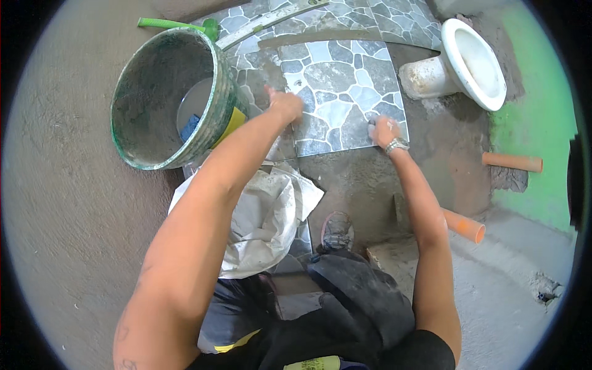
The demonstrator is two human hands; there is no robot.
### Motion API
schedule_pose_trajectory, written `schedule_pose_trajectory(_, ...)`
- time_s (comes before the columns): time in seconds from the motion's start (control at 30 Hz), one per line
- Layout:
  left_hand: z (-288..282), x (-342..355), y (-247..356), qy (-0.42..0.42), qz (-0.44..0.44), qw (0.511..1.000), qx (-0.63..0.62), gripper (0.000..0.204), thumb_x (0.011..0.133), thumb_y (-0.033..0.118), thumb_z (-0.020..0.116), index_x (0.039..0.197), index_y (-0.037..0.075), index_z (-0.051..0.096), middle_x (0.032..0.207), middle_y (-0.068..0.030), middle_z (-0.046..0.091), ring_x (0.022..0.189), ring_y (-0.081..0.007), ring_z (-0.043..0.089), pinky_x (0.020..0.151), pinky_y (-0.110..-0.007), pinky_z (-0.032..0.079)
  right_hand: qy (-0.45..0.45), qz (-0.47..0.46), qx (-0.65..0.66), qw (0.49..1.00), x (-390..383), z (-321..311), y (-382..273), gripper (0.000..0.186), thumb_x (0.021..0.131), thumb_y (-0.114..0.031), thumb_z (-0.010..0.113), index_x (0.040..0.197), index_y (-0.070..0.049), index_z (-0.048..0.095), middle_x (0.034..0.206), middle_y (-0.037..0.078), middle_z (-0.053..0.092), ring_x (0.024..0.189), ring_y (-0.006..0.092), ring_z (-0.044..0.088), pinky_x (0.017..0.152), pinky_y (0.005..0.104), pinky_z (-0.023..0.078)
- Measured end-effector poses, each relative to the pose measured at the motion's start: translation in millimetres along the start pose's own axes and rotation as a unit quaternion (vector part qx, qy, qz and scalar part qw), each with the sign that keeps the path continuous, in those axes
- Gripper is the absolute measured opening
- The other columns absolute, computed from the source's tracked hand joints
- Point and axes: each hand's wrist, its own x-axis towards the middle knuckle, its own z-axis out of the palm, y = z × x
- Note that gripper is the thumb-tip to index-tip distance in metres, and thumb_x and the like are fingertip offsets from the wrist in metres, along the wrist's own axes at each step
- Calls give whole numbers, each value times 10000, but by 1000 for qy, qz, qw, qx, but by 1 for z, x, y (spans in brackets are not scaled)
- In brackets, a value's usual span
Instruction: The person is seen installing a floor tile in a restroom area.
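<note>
A square floor tile (336,117) with a grey and white stone pattern lies in front of me. My left hand (285,106) is at its left edge, one finger stretched out toward the neighbouring tile, the others partly hidden and a little blurred. Over the tile's near right corner, my right hand (385,131) has its fingers curled together. Something small and dark shows at those fingertips, too small to name. A watch (398,145) with a metal band is on my right wrist.
At left stands a large dirty bucket (142,98) with a blue item inside, beside a white sack (265,216). A long straightedge (265,23) lies on far tiles. At right are a white toilet bowl (478,65) and orange pipes (512,161), (465,226).
</note>
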Motion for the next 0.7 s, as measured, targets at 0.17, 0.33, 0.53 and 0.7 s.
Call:
schedule_pose_trajectory(0.17, -112, 20, -7, 240, 101, 963, -74, 254, 752, 159, 666, 989, 70, 675, 1003, -179, 698, 971, -367, 676, 831, -472, 539, 35, -75, -32, 996, 46, 10, -87, 275, 824, -241, 590, 1012, -85, 716, 1141, 217, 660, 1108, 375, 605, 977, 556, 405)
schedule_pose_trajectory(0.33, -214, 38, -109, 381, 70, 922, 16, 199, 746, 155, 645, 906, 39, 671, 925, -243, 685, 930, -408, 668, 803, -482, 543, -66, -89, -137, 984, 70, 23, -148, 334, 895, -205, 500, 1124, -48, 684, 1315, 160, 580, 1306, 360, 462, 1022, 601, 325)
schedule_pose_trajectory(0.53, -228, 42, -309, 264, -78, 960, 43, 212, 794, 163, 571, 847, 12, 710, 887, -250, 692, 833, -392, 695, 755, -468, 550, -62, -112, -182, 975, 71, 37, -154, 416, 945, -197, 405, 1243, -26, 639, 1406, 159, 533, 1398, 396, 359, 1050, 614, 282)
schedule_pose_trajectory(0.7, -207, 10, -406, 19, -190, 952, 239, 252, 719, 40, 651, 949, 64, 750, 1021, -146, 729, 954, -286, 714, 768, -448, 583, -100, -104, -198, 969, 83, 46, -157, 458, 964, -220, 349, 1265, -14, 626, 1460, 167, 488, 1414, 400, 337, 1044, 609, 282)
